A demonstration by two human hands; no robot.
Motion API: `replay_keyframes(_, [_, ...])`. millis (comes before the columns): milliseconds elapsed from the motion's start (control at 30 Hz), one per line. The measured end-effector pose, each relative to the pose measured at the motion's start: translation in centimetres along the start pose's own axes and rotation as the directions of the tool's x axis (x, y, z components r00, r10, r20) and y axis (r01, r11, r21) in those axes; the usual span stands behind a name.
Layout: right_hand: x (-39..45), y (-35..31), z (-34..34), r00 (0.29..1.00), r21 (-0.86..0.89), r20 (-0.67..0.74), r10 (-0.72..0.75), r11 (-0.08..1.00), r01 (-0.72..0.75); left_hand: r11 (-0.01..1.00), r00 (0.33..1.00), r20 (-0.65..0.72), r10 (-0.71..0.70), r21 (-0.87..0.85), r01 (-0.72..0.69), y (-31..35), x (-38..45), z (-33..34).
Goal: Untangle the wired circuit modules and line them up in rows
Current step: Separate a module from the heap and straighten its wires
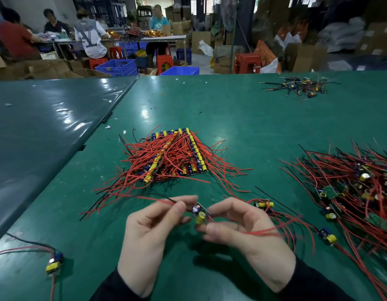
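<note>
A small circuit module (200, 212) with a yellow capacitor and red and black wires hangs between both hands above the green table (253, 131). My left hand (151, 233) pinches its wires on the left side. My right hand (238, 231) pinches the module's right end, with red wires trailing across its fingers. Beyond my hands lies a stack of modules lined up in rows (175, 157), yellow parts in lines, red wires fanning out. At the right edge sits a tangled heap of modules (357, 187).
Loose modules lie at the near left (54, 262), just right of my hand (264, 204) and at the lower right (328, 235). A small pile of dark wired parts (301, 85) sits far right. People work at tables in the background, with crates and boxes.
</note>
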State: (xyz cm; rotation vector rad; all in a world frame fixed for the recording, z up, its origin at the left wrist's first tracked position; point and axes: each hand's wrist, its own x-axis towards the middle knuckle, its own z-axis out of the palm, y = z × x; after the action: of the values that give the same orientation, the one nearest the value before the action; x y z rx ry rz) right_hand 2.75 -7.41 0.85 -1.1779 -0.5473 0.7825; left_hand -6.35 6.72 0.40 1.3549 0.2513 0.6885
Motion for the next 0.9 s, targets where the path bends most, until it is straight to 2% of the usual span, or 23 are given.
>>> replay_keyframes(67, [0.1,-0.6,-0.6,0.989,-0.087,0.151,0.004,0.996,0.009,0.985,0.995,-0.042,-0.093,-0.15,0.086,0.4,0.2,-0.1])
replay_keyframes(133, [0.2,-1.1,-1.0,0.983,-0.153,0.184,0.01,0.988,0.018,0.986,0.994,-0.074,-0.085,-0.15,0.074,0.8,0.4,-0.3])
replay_keyframes(233, [0.3,-1.3,-0.9,0.99,-0.156,0.111,0.088,0.985,-0.071,1.0,0.999,-0.042,0.023,0.007,-0.022,1.3,0.1,-0.1])
replay_keyframes(300, [0.0,-1.4,0.0,0.96,-0.103,0.174,0.22,0.973,-0.205,0.979,0.992,0.002,0.127,0.158,-0.126,1.1,-0.4,0.3])
replay_keyframes(367, [-0.4,-1.2,0.8,0.928,-0.133,0.251,0.277,0.959,-0.25,0.949,0.984,0.041,0.175,0.26,-0.18,0.7,-0.8,0.6])
replay_keyframes(567, [-0.5,-0.4,1.1,0.945,-0.196,0.251,0.211,0.967,-0.163,0.96,0.991,0.101,0.086,0.259,-0.11,0.5,-0.7,0.5])
replay_keyframes(700, [-0.6,-0.3,1.0,0.957,-0.231,0.24,0.165,0.967,-0.109,0.934,0.985,0.126,0.118,0.322,-0.153,0.3,-0.8,0.2])
replay_keyframes(900, [-0.9,0.0,0.8,0.973,-0.363,0.22,0.073,0.932,0.013,0.963,0.989,0.111,0.094,0.242,-0.119,0.1,-1.1,0.4])
